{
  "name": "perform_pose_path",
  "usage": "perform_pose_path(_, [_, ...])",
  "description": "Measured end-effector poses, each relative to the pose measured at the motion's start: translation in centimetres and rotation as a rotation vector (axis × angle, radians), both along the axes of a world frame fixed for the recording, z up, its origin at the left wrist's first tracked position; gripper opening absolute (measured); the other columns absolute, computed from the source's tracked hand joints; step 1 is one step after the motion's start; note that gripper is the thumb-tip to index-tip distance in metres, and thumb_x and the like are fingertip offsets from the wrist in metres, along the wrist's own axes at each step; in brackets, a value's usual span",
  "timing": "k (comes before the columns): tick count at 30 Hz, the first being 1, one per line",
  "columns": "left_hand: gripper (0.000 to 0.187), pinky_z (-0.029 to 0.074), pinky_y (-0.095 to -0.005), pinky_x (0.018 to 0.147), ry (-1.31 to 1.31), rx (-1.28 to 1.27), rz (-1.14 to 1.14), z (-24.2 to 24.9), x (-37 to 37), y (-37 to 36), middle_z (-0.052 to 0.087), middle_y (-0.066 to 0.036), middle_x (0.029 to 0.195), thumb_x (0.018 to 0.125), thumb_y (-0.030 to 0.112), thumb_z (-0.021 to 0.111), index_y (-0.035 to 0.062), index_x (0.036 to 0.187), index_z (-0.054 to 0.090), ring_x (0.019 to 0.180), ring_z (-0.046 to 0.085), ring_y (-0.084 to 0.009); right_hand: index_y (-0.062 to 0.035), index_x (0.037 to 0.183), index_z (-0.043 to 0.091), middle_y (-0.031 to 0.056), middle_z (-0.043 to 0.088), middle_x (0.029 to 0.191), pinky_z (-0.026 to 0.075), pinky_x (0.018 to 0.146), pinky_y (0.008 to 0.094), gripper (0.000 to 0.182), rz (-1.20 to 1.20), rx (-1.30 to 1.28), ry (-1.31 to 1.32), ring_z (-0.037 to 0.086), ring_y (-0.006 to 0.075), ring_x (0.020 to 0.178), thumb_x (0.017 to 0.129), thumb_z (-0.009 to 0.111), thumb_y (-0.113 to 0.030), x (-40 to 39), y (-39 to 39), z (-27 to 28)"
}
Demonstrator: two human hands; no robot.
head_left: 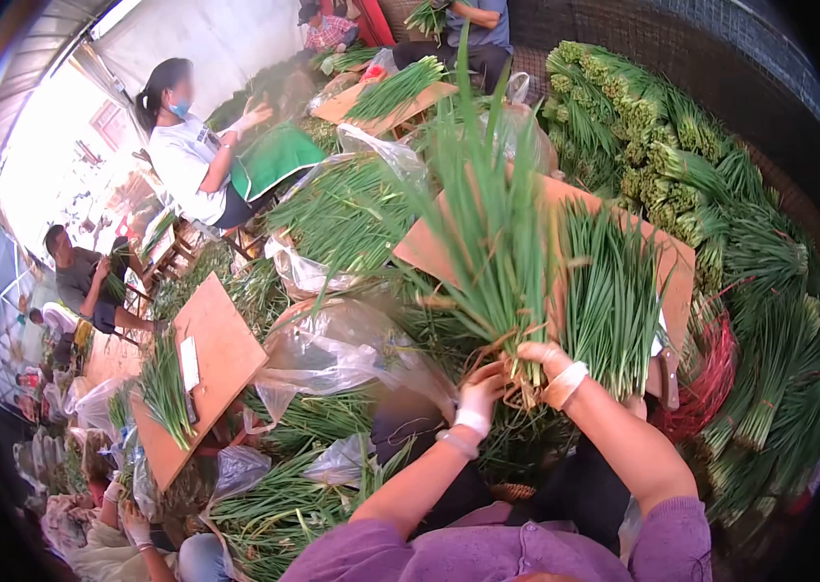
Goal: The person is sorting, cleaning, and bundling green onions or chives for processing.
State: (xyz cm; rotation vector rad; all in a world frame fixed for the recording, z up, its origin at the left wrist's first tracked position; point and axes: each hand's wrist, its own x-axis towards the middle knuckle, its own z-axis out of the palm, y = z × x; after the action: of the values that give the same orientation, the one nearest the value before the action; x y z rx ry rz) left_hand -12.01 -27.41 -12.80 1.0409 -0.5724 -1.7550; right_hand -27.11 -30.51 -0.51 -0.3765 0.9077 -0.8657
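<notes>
A loose bunch of long green leafy stalks (497,252) stands upright between my hands, roots and some brown leaves at its base. My left hand (484,390), gloved, is closed around the root end from the left. Wrapped round the same base from the right is my right hand (543,361), also gloved. Behind the bunch is a tilted brown board (429,254), with a flat pile of green stalks (611,291) on its right part. A knife handle (670,378) sticks out at the board's lower right edge, its blade partly hidden.
Tied bundles (662,126) are heaped along the right wall, with red twine (706,378) near the board. Plastic bags (332,344) and loose stalks lie left. Another board (225,339) holds stalks and a knife. Several people work around, one in a white shirt (182,160).
</notes>
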Motion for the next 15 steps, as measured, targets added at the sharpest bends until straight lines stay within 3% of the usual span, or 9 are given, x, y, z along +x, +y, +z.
perform_pose_path(1, [0.039,0.04,-0.0385,0.088,0.033,0.122,0.057,1.3,2.3,1.9,0.052,-0.006,0.124,0.087,0.016,0.053,0.0065,0.124,0.047,0.109,0.052,-0.0212,-0.0047,0.096,0.056,0.0097,0.065,0.087,0.053,0.053,0.0364,0.026,0.106,0.187,-0.033,0.062,0.02,0.065,0.076,0.063,-0.02,0.0,0.7,-2.7])
perform_pose_path(2, [0.039,0.038,-0.0355,0.091,0.286,0.139,0.141,-2.1,4.9,3.7,0.049,-0.005,0.128,0.089,0.027,0.049,0.0099,0.124,0.047,0.112,0.049,-0.0219,-0.0056,0.095,0.057,0.009,0.066,0.088,0.053,0.052,0.0357,0.024,0.105,0.24,0.001,0.062,0.0194,0.064,0.076,0.062,-0.02,0.6,1.9,-5.2])
perform_pose_path(5, [0.055,0.031,-0.0383,0.099,0.172,0.284,0.283,0.8,7.5,4.9,0.034,-0.011,0.141,0.091,0.044,0.044,0.0091,0.132,0.038,0.124,0.037,-0.0248,-0.0077,0.095,0.057,0.0078,0.066,0.089,0.051,0.053,0.0329,0.02,0.151,0.31,-0.047,0.059,0.0179,0.061,0.079,0.059,-0.019,1.1,5.2,-7.3])
perform_pose_path(7, [0.069,0.023,-0.0409,0.106,0.019,0.216,0.239,4.1,7.4,4.1,0.022,-0.013,0.146,0.091,0.051,0.041,0.0083,0.141,0.02,0.131,0.028,-0.0265,-0.0071,0.098,0.056,0.0103,0.065,0.092,0.051,0.053,0.0317,0.023,0.083,0.285,-0.048,0.059,0.0177,0.061,0.078,0.059,-0.018,1.4,7.2,-6.4])
perform_pose_path(8, [0.079,0.014,-0.044,0.11,0.0,0.216,0.128,6.2,7.4,3.4,0.013,-0.013,0.149,0.09,0.053,0.039,0.0079,0.144,0.003,0.136,0.017,-0.028,-0.0071,0.098,0.056,0.0103,0.065,0.092,0.051,0.053,0.0317,0.023,0.089,0.293,-0.04,0.059,0.0177,0.061,0.078,0.059,-0.018,1.2,7.9,-6.6])
perform_pose_path(9, [0.074,0.009,-0.0498,0.11,0.061,0.203,0.14,3.2,7.5,1.7,0.018,-0.01,0.148,0.09,0.048,0.044,0.0085,0.144,0.013,0.137,0.017,-0.0281,-0.0061,0.098,0.056,0.0107,0.066,0.092,0.052,0.053,0.0327,0.023,0.093,0.292,-0.062,0.06,0.0184,0.063,0.079,0.059,-0.018,0.9,8.5,-6.9])
perform_pose_path(11, [0.065,0.027,-0.0311,0.104,0.479,0.449,0.15,1.3,6.7,0.2,0.046,-0.009,0.133,0.086,0.059,0.044,0.0106,0.129,0.046,0.123,0.036,-0.0202,-0.005,0.097,0.056,0.0111,0.066,0.093,0.052,0.053,0.0338,0.023,0.101,0.293,-0.083,0.061,0.0191,0.064,0.079,0.06,-0.019,0.5,9.7,-7.3])
perform_pose_path(13, [0.06,0.012,-0.0619,0.105,2.022,0.829,0.109,-2.4,7.0,0.2,0.033,-0.001,0.143,0.085,0.042,0.049,0.0121,0.136,0.039,0.132,0.027,-0.0274,-0.0049,0.096,0.056,0.0109,0.066,0.093,0.052,0.054,0.0342,0.022,0.136,0.306,-0.065,0.062,0.0195,0.065,0.079,0.06,-0.019,0.0,10.7,-7.3])
perform_pose_path(15, [0.078,0.031,-0.044,0.103,1.976,0.6,-0.359,-0.9,5.2,-0.9,0.046,-0.007,0.132,0.078,0.069,0.047,0.0123,0.132,0.042,0.119,0.043,-0.0267,-0.0039,0.104,0.055,0.0128,0.065,0.092,0.053,0.055,0.0346,0.028,0.163,0.32,-0.064,0.062,0.0202,0.066,0.078,0.061,-0.014,-0.7,11.7,-7.2])
